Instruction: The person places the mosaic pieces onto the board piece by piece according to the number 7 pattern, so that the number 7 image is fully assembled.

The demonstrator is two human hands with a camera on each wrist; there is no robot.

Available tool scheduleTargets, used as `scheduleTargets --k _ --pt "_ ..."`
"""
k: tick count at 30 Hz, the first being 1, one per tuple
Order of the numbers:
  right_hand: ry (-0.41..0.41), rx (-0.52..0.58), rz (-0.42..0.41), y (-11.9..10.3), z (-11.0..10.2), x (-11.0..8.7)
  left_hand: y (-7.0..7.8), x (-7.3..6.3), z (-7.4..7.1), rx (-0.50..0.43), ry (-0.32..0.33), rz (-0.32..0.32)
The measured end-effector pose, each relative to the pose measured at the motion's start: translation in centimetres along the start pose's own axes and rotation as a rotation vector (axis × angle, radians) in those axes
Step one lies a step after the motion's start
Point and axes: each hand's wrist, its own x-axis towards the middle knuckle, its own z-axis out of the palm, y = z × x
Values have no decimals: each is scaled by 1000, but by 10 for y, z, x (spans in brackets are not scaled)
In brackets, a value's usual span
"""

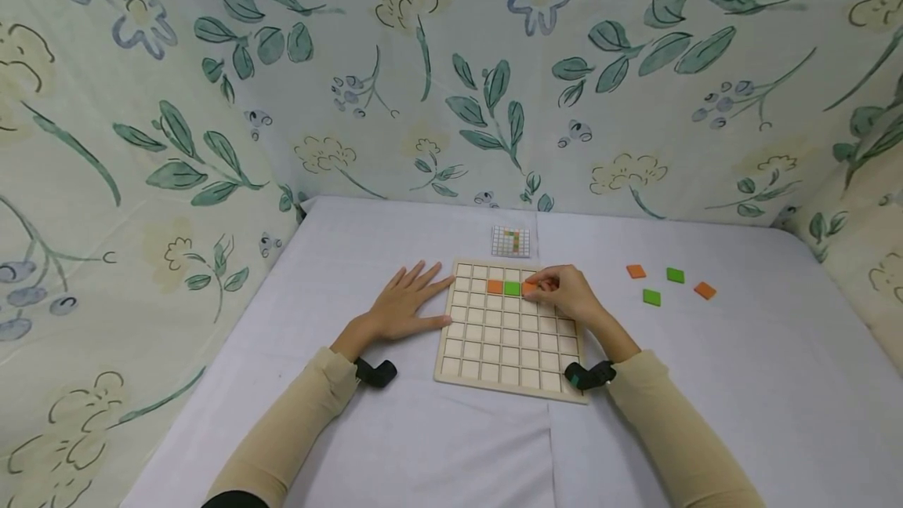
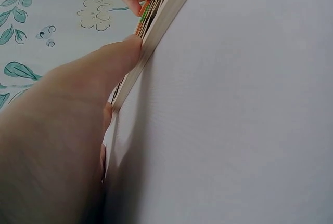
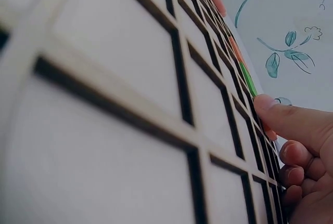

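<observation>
One orange tile (image 1: 527,288) pinched by the right hand (image 1: 568,294), perhaps seated beside the green tile (image 1: 511,288); left hand (image 1: 407,306), splayed, touches the board (image 1: 491,333)!

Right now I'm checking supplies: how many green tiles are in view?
3: one green tile on the grid board; a farther green tile and a nearer green tile on the table, right of the board. The right hand could hide another.

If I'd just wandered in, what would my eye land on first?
Probably the row of square orange and green tiles on the pale wooden grid board, the right hand pinching the rightmost. Four loose orange and green tiles lie right of the board; white flower-printed fabric hangs behind.
</observation>
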Motion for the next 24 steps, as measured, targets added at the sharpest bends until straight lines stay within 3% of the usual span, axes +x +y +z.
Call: scheduleTargets --k 24 --pt "10 36 15 1 -5 -3 0 0 0 6 0 -4"
